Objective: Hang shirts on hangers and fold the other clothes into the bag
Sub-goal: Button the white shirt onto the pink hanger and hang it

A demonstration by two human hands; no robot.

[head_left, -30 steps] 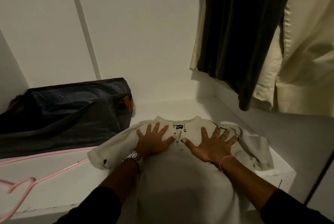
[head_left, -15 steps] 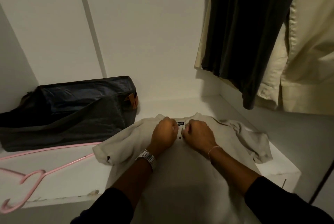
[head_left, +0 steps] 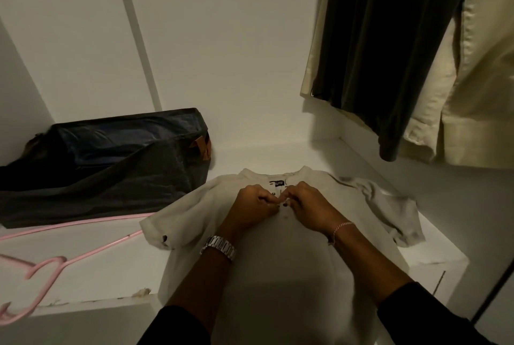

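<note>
A pale shirt (head_left: 278, 258) lies flat on the white shelf (head_left: 91, 269), soft and limp, best lifted by its shoulders, while the left hand (head_left: 254, 204) and right hand (head_left: 308, 203) pinch its button placket (head_left: 282, 207).

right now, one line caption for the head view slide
Both hands, left hand and right hand, pinch the button placket of a pale shirt.
</note>
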